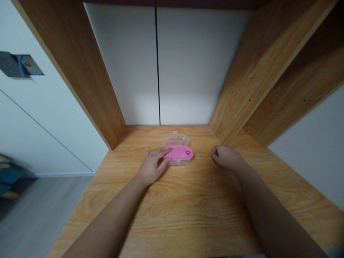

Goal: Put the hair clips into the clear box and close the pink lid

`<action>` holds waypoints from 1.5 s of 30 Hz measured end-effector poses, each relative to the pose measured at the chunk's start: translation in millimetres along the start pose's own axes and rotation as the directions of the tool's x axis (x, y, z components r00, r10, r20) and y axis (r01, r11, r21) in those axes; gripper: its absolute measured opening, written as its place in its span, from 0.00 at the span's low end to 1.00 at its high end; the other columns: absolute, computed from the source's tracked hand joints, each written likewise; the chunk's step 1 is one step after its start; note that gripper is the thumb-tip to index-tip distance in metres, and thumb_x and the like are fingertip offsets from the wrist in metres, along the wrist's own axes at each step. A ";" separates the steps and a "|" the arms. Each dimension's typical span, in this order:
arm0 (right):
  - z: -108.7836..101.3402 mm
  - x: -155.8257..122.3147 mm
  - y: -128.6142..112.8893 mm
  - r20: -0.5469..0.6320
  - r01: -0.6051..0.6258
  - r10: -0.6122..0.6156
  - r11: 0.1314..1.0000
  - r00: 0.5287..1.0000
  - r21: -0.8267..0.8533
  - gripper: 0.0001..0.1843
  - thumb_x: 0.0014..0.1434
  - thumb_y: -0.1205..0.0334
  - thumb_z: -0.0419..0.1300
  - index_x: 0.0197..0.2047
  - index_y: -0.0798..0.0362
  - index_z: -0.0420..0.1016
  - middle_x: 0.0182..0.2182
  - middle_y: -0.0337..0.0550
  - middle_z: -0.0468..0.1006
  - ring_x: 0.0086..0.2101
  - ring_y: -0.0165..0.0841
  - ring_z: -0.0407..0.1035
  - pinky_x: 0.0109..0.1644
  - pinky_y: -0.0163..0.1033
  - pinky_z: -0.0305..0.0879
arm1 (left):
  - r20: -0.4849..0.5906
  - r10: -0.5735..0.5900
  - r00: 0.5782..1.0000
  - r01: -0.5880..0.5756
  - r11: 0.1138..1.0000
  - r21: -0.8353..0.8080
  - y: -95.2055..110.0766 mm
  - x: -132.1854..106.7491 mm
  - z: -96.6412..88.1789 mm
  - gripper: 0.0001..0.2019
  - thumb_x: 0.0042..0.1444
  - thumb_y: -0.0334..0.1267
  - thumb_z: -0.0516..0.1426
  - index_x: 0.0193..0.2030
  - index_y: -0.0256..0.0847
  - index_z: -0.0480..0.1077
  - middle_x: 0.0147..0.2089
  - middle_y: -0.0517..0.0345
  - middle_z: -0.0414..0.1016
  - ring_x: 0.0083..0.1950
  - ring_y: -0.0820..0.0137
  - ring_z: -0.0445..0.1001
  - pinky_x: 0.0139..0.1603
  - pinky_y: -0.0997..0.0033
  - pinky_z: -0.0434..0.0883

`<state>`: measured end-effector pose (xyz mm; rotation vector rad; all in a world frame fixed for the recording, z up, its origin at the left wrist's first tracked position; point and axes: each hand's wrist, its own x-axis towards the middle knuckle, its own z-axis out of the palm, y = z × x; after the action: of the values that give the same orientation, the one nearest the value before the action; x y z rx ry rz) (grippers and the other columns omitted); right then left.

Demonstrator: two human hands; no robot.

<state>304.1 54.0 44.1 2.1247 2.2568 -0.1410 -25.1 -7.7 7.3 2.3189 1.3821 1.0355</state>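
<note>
A small clear plastic case (177,152) with a pink insert lies on the wooden desk (188,208), its clear lid folded back toward the wall. My left hand (153,166) rests on the desk with its fingers stretched onto the case's left edge. My right hand (225,157) sits to the right of the case, fingers curled in a pinch; what they hold, if anything, is too small to see. A tiny clear ring-like object (198,156) lies on the desk between the case and my right hand.
The desk sits in a wooden alcove with a slanted panel on the left (80,71) and on the right (258,71), and a white back wall (174,71). Grey floor (32,211) shows at the left.
</note>
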 end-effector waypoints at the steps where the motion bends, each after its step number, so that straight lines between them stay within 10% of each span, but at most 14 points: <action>1: 1.8 1.4 0.2 0.009 0.020 -0.020 1.000 1.000 0.006 0.14 0.63 0.57 0.54 0.33 0.53 0.78 0.36 0.52 0.82 0.35 0.38 0.75 0.34 0.37 0.60 | 0.002 -0.001 1.000 0.001 1.000 -0.003 0.3 0.0 -0.1 0.18 0.68 0.45 0.53 0.63 0.48 0.69 0.59 0.51 0.76 0.61 0.58 0.73 0.60 0.52 0.67; 13: 12.9 10.7 -12.3 -0.266 0.088 -0.006 0.951 0.964 0.298 0.10 0.64 0.58 0.56 0.37 0.54 0.76 0.35 0.49 0.83 0.35 0.37 0.75 0.38 0.39 0.65 | -0.006 0.009 1.000 -0.009 1.000 -0.015 0.6 1.2 -0.4 0.18 0.68 0.44 0.53 0.62 0.47 0.70 0.58 0.50 0.77 0.60 0.58 0.74 0.60 0.53 0.68; 18: 19.2 5.3 -31.6 -0.456 0.271 0.039 0.758 0.889 0.593 0.11 0.61 0.55 0.59 0.38 0.53 0.79 0.32 0.45 0.83 0.31 0.35 0.76 0.37 0.39 0.71 | -0.014 0.013 1.000 -0.013 1.000 -0.017 -1.2 0.3 1.1 0.18 0.68 0.44 0.53 0.63 0.47 0.69 0.58 0.49 0.77 0.60 0.58 0.73 0.60 0.52 0.68; 30: 16.3 -26.3 -77.0 -0.738 0.623 -0.230 0.718 0.635 0.312 0.08 0.64 0.56 0.62 0.37 0.48 0.82 0.35 0.43 0.84 0.36 0.38 0.75 0.44 0.44 0.71 | 0.005 0.016 1.000 -0.016 1.000 -0.009 0.1 1.1 0.1 0.19 0.68 0.44 0.54 0.64 0.49 0.68 0.59 0.51 0.76 0.61 0.59 0.73 0.61 0.53 0.66; 45: 19.4 -22.7 -83.7 -0.648 0.587 -0.229 0.697 0.726 0.411 0.09 0.62 0.55 0.62 0.40 0.46 0.84 0.31 0.43 0.82 0.34 0.38 0.73 0.39 0.42 0.71 | 0.028 0.042 0.999 -0.041 0.999 -0.020 6.0 0.6 -0.5 0.19 0.68 0.44 0.53 0.64 0.48 0.68 0.59 0.49 0.76 0.61 0.58 0.73 0.61 0.52 0.67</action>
<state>221.3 24.7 30.2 1.9730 3.4630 -0.3252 -21.3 -10.4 11.2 2.3483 1.3135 1.0195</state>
